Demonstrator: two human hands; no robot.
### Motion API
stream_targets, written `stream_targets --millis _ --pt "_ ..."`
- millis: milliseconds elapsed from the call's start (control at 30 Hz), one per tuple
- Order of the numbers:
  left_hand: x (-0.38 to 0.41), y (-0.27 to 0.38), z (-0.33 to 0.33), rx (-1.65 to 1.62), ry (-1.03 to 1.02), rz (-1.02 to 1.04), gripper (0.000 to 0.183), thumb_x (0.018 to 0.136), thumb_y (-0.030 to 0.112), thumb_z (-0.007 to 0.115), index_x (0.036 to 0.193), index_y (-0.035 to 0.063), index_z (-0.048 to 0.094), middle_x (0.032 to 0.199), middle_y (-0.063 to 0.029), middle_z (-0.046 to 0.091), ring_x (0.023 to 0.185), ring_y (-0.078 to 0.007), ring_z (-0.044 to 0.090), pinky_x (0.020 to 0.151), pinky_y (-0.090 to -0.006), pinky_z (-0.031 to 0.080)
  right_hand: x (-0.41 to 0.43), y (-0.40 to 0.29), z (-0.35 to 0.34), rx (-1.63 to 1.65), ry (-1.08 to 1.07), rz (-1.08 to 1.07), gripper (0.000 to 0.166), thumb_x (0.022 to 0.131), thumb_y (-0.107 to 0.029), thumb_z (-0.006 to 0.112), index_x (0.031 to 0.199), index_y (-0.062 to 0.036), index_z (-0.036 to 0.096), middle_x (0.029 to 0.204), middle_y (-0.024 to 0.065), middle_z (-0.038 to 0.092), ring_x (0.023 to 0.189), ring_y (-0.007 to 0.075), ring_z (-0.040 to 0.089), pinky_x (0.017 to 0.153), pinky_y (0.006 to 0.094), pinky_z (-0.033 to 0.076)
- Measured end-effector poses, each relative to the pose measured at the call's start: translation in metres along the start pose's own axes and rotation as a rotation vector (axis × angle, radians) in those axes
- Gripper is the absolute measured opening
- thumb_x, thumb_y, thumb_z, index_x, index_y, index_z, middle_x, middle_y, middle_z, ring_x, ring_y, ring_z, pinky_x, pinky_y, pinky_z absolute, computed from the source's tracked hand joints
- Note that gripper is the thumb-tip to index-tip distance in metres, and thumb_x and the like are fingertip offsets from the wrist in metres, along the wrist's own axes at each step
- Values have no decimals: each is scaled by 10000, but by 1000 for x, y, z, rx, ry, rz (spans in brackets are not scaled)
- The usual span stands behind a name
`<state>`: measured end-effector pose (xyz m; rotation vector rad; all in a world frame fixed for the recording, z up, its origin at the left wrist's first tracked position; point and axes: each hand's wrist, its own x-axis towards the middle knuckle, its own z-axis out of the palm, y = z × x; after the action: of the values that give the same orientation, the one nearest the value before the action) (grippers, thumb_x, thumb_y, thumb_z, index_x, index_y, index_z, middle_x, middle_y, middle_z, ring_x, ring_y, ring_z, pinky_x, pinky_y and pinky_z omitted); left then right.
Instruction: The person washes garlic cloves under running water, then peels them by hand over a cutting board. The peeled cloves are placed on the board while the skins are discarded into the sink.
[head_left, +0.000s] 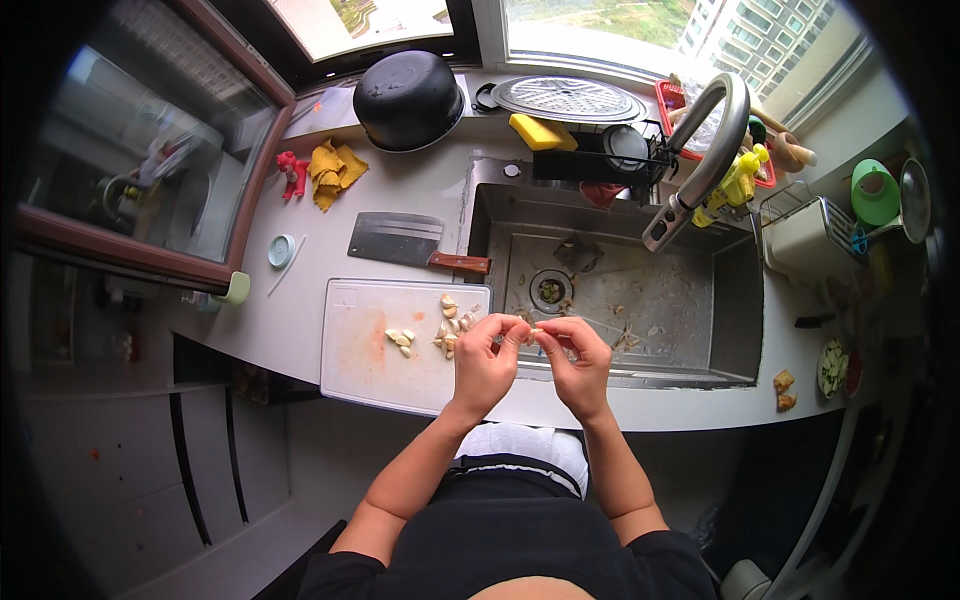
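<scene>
My left hand (487, 365) and my right hand (579, 365) meet at the fingertips over the near edge of the steel sink (735, 300). Between them they pinch a small garlic clove (533, 331), mostly covered by the fingers. To the left lies a white cutting board (360, 367). Several peeled garlic cloves (403, 340) rest in its middle, and unpeeled garlic cloves (450, 330) are heaped near its right edge, close to my left hand. Bits of skin are scattered in the sink around the drain (550, 291).
A cleaver (397, 237) lies behind the board, its wooden handle reaching the sink's rim. The faucet (705, 157) arches over the sink's back right. A black pot (409, 101), a yellow sponge (541, 133) and an orange cloth (336, 172) sit at the back. An open window sash (262, 172) juts in at left.
</scene>
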<state>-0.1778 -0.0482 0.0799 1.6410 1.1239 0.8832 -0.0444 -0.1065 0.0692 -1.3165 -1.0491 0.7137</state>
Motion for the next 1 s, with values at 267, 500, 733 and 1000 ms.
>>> stream_targets --millis 267,500,733,1000 --pt "-4 6 2 -530 -101 -348 192 942 183 667 988 -3 673 854 -15 686 789 -75 611 625 -205 503 -1 7 -3 170 45 42 90 866 -10 713 945 22 682 927 100 685 843 146 664 744 259 547" --pt "2 0 -9 -250 -237 -116 162 909 137 707 989 -1 677 897 -42 683 771 -77 635 609 -210 533 1 2 -9 436 -55 345 120 900 -65 703 949 37 663 931 85 683 844 123 657 757 248 544" --pt "-1 7 -2 -382 -150 -291 181 950 176 651 939 -3 679 867 -39 686 789 -71 630 607 -230 554 -6 1 3 255 47 240 109 895 -56 699 966 25 677 925 86 694 829 122 657 759 247 537" --pt "-3 -2 0 -600 -133 -433 220 979 197 610 1035 -10 657 926 -42 687 833 -103 661 653 -255 593 0 0 -2 -136 43 -181 174 843 32 688 1014 2 698 947 133 692 841 229 669 735 301 537"
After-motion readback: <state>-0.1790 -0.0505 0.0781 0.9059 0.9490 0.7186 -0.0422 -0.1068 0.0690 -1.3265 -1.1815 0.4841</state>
